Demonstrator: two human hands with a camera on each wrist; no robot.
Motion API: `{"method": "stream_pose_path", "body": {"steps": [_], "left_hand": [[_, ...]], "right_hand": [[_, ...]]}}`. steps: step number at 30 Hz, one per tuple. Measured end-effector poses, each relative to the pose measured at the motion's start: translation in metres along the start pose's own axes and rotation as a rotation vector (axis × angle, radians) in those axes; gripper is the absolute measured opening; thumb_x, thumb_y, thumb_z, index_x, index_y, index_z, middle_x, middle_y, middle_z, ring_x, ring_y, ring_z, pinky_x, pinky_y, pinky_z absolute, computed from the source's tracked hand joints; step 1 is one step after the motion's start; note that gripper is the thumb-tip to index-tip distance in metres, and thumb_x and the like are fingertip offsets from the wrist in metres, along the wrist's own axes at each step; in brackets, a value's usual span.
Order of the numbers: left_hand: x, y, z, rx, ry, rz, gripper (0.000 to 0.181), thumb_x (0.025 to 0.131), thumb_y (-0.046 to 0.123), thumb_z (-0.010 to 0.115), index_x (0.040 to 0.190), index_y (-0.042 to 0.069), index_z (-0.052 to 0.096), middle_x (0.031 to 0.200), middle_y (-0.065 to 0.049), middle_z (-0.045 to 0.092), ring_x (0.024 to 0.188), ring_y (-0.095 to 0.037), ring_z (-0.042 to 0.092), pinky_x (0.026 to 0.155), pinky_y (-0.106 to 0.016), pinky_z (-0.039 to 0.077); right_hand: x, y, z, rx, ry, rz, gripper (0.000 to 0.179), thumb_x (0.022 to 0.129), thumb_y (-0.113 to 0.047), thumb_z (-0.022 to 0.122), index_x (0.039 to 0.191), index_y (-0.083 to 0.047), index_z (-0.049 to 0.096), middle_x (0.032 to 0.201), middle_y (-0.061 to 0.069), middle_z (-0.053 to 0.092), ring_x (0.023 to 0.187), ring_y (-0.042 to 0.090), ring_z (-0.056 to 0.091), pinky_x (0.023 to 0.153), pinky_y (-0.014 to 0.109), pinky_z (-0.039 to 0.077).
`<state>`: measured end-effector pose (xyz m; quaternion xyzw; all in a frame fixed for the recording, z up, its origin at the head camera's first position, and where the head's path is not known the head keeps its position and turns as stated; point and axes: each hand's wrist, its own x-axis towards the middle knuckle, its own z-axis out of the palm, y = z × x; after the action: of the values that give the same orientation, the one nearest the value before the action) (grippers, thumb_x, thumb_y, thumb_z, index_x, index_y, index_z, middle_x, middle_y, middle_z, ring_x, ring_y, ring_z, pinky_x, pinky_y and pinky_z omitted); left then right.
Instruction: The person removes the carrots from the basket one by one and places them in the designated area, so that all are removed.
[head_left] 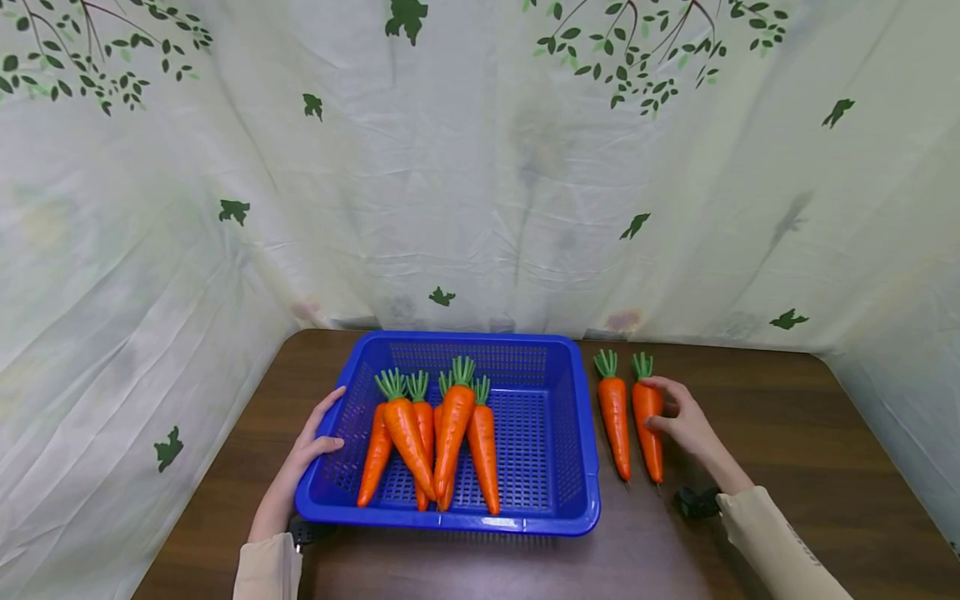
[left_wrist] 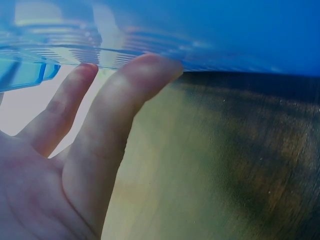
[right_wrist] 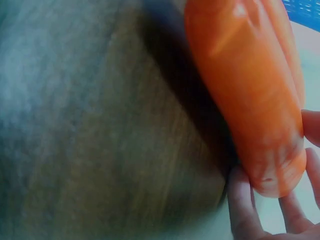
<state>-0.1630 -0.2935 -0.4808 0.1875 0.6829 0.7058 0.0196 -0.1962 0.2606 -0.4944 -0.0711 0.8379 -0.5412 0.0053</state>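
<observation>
Right hand: I saw the right hand pinching a carrot between thumb and fingers, near its green top, the fingers bent round it.
Held carrot: the held carrot was the outer one of two to the right of the basket, its leafy end pointing away from me; I couldn't tell whether it touched the table.
Neighbouring carrot: the second carrot lay between it and the basket, almost parallel.
Left hand: I had the left hand at the basket's left side, fingers and thumb spread fairly straight and touching the blue plastic.
Blue basket: the blue basket stood on the table, left of both loose carrots.
Carrot pile: the piled carrots filled its left and middle, two lying over the others, green tops toward the far side.
Table: my head view showed brown wood grain on the table.
Backdrop: a pale cloth printed with green leaves hung behind.
</observation>
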Motion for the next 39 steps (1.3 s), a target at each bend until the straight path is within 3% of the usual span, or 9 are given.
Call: {"method": "stream_pose_path", "body": {"steps": [6, 11, 21, 27, 39], "left_hand": [[-0.0009, 0.0011, 0.0006, 0.006, 0.009, -0.027, 0.07, 0.085, -0.007, 0.039, 0.148, 0.024, 0.034, 0.132, 0.007, 0.044, 0.112, -0.009, 0.051, 0.087, -0.022, 0.044], [-0.0019, 0.0011, 0.0009, -0.002, 0.01, -0.031, 0.07, 0.086, -0.007, 0.039, 0.148, 0.025, 0.035, 0.132, 0.008, 0.045, 0.111, -0.009, 0.051, 0.087, -0.022, 0.044], [-0.001, 0.0, 0.0007, -0.005, 0.012, -0.021, 0.071, 0.085, -0.007, 0.039, 0.149, 0.024, 0.034, 0.132, 0.006, 0.044, 0.111, -0.01, 0.051, 0.087, -0.022, 0.044], [0.0, -0.0013, 0.0003, -0.024, -0.006, 0.016, 0.072, 0.084, -0.01, 0.037, 0.149, 0.022, 0.035, 0.132, 0.006, 0.046, 0.112, -0.011, 0.051, 0.087, -0.022, 0.044], [-0.0008, -0.0011, 0.0005, -0.021, 0.0, -0.007, 0.071, 0.085, -0.009, 0.037, 0.149, 0.023, 0.033, 0.133, 0.006, 0.044, 0.113, -0.01, 0.051, 0.088, -0.022, 0.044]], "right_hand": [[0.0006, -0.0002, 0.0011, -0.034, 0.001, -0.03, 0.058, 0.076, 0.013, 0.063, 0.131, 0.011, 0.046, 0.136, 0.032, 0.031, 0.119, 0.048, 0.034, 0.092, 0.061, 0.035], [-0.0002, -0.0026, 0.0029, -0.049, -0.005, -0.032, 0.057, 0.077, 0.012, 0.063, 0.131, 0.012, 0.045, 0.139, 0.033, 0.027, 0.118, 0.05, 0.036, 0.092, 0.06, 0.035], [-0.0005, -0.0064, 0.0054, -0.04, -0.003, -0.021, 0.053, 0.08, 0.01, 0.063, 0.131, 0.011, 0.046, 0.14, 0.034, 0.026, 0.127, 0.05, 0.025, 0.098, 0.063, 0.026], [0.0002, -0.0064, 0.0075, -0.053, 0.008, -0.006, 0.052, 0.081, 0.01, 0.063, 0.131, 0.01, 0.047, 0.138, 0.033, 0.028, 0.123, 0.049, 0.03, 0.096, 0.062, 0.029], [0.0029, -0.0041, 0.0088, -0.06, 0.016, 0.01, 0.05, 0.084, 0.008, 0.062, 0.131, 0.008, 0.047, 0.138, 0.03, 0.031, 0.122, 0.046, 0.032, 0.095, 0.061, 0.032]]}}
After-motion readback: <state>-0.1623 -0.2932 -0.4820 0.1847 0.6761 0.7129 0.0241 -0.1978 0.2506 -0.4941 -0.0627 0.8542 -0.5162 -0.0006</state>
